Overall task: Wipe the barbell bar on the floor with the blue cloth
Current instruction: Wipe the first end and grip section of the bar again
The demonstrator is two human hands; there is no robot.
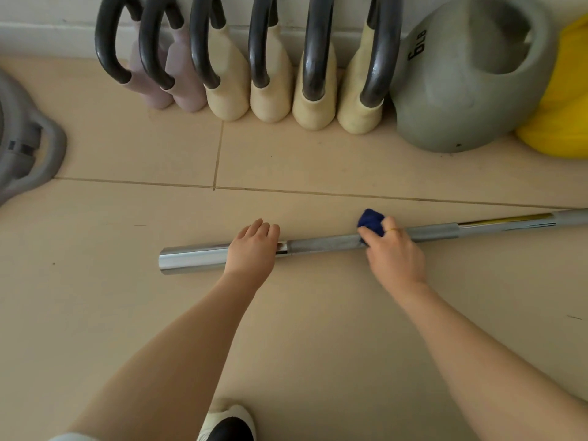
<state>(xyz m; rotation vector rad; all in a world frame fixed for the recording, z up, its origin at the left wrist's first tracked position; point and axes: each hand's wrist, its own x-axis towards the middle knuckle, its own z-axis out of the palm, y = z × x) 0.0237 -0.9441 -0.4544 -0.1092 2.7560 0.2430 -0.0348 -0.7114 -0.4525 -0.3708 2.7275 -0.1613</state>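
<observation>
A long silver barbell bar [324, 245] lies on the tiled floor, running from centre left up to the right edge. My left hand [253, 249] rests over the bar near its shiny left sleeve, fingers curled across it. My right hand [394, 254] presses a bunched blue cloth [371, 221] onto the grey grip section further right. The cloth wraps the bar's far side and sticks out past my fingers. A ring shows on one right finger.
Several soft kettlebells [270, 74] with dark handles line the wall at the back. A grey 6 LB kettlebell [467, 90] and a yellow one [560, 100] stand at the back right. A grey weight [28, 138] lies at the left edge. My shoe [227, 423] is at the bottom.
</observation>
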